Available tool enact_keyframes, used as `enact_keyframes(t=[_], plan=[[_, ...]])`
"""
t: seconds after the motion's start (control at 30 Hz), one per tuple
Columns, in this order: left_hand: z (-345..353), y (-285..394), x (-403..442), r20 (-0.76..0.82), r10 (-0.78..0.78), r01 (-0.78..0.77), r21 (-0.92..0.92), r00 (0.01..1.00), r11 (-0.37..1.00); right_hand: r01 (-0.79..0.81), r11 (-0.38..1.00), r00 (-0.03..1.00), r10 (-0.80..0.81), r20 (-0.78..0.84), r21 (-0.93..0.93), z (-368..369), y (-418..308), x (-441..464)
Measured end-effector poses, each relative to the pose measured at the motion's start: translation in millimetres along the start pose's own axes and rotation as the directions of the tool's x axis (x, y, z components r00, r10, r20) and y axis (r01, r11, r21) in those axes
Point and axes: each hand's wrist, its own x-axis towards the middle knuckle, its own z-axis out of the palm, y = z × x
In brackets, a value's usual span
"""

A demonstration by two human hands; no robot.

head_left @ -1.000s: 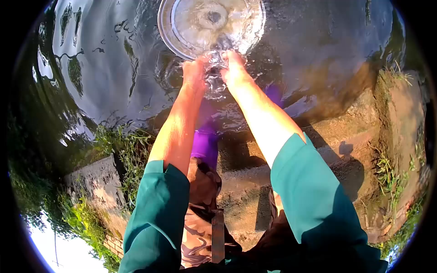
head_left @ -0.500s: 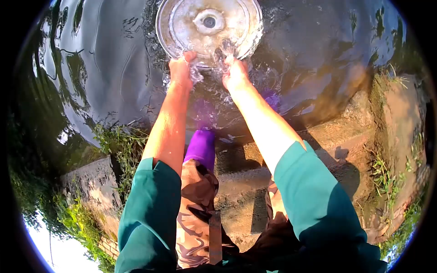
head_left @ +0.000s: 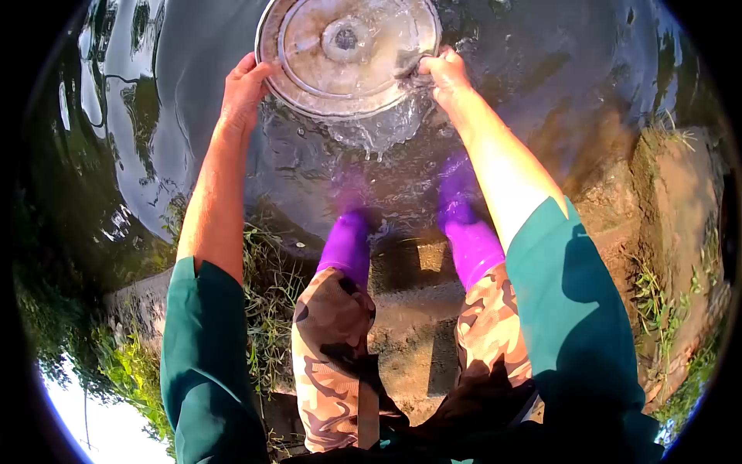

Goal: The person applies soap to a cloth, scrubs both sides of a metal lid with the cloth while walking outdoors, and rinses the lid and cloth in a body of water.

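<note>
A round, wet metal lid (head_left: 332, 81) with a raised ring and a dark centre is tilted at the water's surface, its top cut off by the view. My left hand (head_left: 246, 89) is closed on its left rim, thumb over the edge. At the right rim my right hand (head_left: 448, 73) is closed, gripping the edge. A dark clump (head_left: 407, 65) lies by its fingertips, too blurred to name. Water runs off the lid's lower edge. The fingers behind the lid are hidden.
Rippling murky water (head_left: 201, 100) surrounds the lid. My purple boots (head_left: 345, 243) stand partly in it, in front of concrete steps (head_left: 413, 309). Grass (head_left: 270, 286) grows on the left, and a sloping bank (head_left: 680, 201) rises on the right.
The lid has risen from the splashing water, shedding drops. My hands have spread apart from its lower edge to its left and right sides. My second boot has come into view.
</note>
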Motion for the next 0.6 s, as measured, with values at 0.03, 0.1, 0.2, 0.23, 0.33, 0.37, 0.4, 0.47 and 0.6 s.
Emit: enact_keyframes(t=[0.03,0.1,0.2,0.23,0.33,0.37,0.4,0.47,0.6], plan=[[16,-16,-4,-0.136,0.054,-0.092,-0.29,0.989,0.953,-0.1,0.98,0.99,0.115,-0.084,0.173,11,16,-17],[58,-62,-22,-0.208,-0.147,0.056,-0.389,0.967,0.919,-0.269,0.878,0.893,0.382,-0.239,0.396,34,47,-53],[115,-109,-54,-0.088,-0.474,0.361,-0.533,0.876,0.765,-0.211,0.977,0.972,0.208,-0.113,-0.014,41,88,-96],[134,-94,-75,-0.133,-0.514,0.339,-0.609,0.847,0.717,-0.589,0.752,0.772,0.632,-0.071,0.296,52,78,-86],[101,-116,-57,-0.032,-0.424,0.346,-0.522,0.905,0.78,-0.459,0.806,0.849,0.522,-0.081,0.373,26,66,-52],[71,-101,-53,-0.022,-0.36,0.329,-0.351,0.933,0.876,-0.411,0.908,0.89,0.419,-0.177,0.085,14,35,-45],[44,-86,-47,-0.037,-0.313,0.298,-0.22,0.949,0.929,-0.136,0.979,0.99,0.141,-0.025,0.152,-3,24,-31],[-19,-47,-40,0.0,-0.22,0.22,0.052,0.975,0.974,0.027,0.999,0.997,-0.03,0.074,0.042,-45,1,28],[-165,18,-31,-0.217,-0.185,0.263,0.428,0.959,0.865,0.105,0.993,0.994,-0.105,-0.003,-0.051,-124,-109,31]])
